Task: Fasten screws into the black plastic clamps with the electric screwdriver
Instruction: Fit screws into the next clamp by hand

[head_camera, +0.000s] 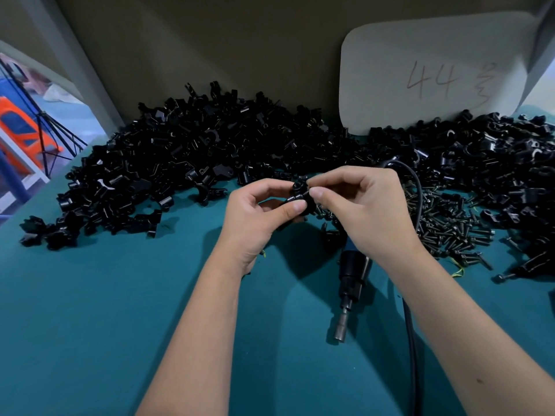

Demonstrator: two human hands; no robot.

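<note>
Head view, sole camera: sitting at the person's head, looking forward and steeply down over both forearms. Wide-angle lens is bending straight edges near the frame borders. Near range: the left hand [258, 211] and right hand [360, 205] are filling the centre. The teal table [105, 310] is occupying the lower frame; a backboard [240, 49] is closing the top.

A handwritten "44" stands on the grey card [432, 76] leaning against the wall
</note>
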